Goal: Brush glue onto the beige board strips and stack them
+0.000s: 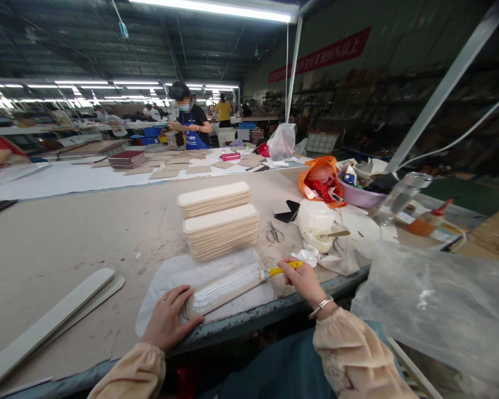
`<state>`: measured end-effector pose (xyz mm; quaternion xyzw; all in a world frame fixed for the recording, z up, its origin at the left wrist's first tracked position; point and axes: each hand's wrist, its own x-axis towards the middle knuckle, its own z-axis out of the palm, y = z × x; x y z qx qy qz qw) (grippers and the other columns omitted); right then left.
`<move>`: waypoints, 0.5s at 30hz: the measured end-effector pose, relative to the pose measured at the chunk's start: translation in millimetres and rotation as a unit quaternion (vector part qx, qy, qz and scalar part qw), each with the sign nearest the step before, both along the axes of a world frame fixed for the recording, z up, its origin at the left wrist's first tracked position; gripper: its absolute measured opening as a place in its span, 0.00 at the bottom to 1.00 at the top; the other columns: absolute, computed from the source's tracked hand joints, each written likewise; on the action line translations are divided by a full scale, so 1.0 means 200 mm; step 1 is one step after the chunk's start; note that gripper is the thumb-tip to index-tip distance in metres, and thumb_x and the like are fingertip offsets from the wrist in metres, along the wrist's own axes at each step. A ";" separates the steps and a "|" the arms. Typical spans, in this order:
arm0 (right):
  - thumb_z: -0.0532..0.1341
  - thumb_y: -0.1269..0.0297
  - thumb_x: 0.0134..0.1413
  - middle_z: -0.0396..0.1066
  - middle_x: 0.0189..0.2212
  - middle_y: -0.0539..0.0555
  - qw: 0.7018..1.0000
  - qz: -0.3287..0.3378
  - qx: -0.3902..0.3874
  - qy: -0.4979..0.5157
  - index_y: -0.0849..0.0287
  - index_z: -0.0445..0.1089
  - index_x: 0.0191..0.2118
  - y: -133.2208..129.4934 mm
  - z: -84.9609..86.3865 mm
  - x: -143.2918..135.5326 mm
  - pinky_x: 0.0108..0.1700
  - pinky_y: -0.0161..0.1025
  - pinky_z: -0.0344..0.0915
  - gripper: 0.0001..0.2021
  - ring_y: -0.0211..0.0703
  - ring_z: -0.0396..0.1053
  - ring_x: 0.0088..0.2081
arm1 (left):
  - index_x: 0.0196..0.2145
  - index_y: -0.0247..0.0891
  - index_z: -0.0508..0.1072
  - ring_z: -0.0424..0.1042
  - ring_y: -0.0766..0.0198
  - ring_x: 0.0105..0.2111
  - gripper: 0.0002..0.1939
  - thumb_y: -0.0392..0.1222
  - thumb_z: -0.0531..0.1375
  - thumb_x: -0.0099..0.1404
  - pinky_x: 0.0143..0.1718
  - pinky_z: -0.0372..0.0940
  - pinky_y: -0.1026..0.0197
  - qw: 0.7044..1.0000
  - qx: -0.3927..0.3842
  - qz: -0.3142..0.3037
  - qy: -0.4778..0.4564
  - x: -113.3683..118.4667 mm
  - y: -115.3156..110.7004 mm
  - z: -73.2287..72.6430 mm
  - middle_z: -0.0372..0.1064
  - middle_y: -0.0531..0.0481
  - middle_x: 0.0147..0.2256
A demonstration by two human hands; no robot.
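Observation:
A long pale strip with rounded ends [220, 292], glossy with a wet white coating, lies on a white sheet [160, 282] at the table's front edge. My left hand [172, 316] grips its left end, thumb along the near edge and fingers at the far side. In my right hand [301, 280] is a brush with a yellow handle [276, 271], its bristles touching the strip's right end. Just beyond stand two stacks of similar strips, a nearer stack [220, 233] and a farther stack [214, 198]. Scissors [275, 233] lie right of them.
A white tub [316, 219] with a stick in it stands at the right, beside crumpled paper [306, 255]. Behind are an orange bag [322, 180], a purple basin [360, 195] and a clear bottle [403, 197]. Long grey strips [50, 327] lie left. A co-worker [191, 124] stands across the tables.

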<state>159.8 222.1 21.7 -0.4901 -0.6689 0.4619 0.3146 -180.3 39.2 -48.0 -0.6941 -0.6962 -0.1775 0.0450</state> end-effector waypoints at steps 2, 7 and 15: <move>0.56 0.54 0.54 0.62 0.12 0.45 1.000 -0.014 0.015 -0.007 0.59 0.69 0.29 0.01 0.01 0.02 0.27 0.34 0.58 0.13 0.37 0.61 0.18 | 0.50 0.40 0.67 0.64 0.49 0.50 0.31 0.60 0.60 0.52 0.49 0.63 0.47 1.000 0.002 -0.002 0.001 0.00 0.00 0.00 0.65 0.42 0.50; 0.56 0.54 0.54 0.60 0.11 0.45 0.999 -0.029 0.023 0.034 0.58 0.67 0.27 0.00 0.01 0.01 0.26 0.33 0.57 0.13 0.36 0.60 0.18 | 0.50 0.41 0.68 0.65 0.49 0.49 0.31 0.60 0.60 0.52 0.48 0.64 0.48 1.000 0.009 -0.002 -0.001 0.00 0.00 0.01 0.65 0.42 0.50; 0.57 0.55 0.52 0.60 0.11 0.45 0.999 -0.037 -0.002 0.030 0.59 0.68 0.27 0.01 0.00 0.00 0.26 0.33 0.57 0.13 0.36 0.59 0.17 | 0.49 0.41 0.68 0.64 0.49 0.50 0.31 0.61 0.60 0.52 0.49 0.63 0.48 1.000 -0.001 0.000 0.003 0.00 0.00 0.00 0.65 0.42 0.50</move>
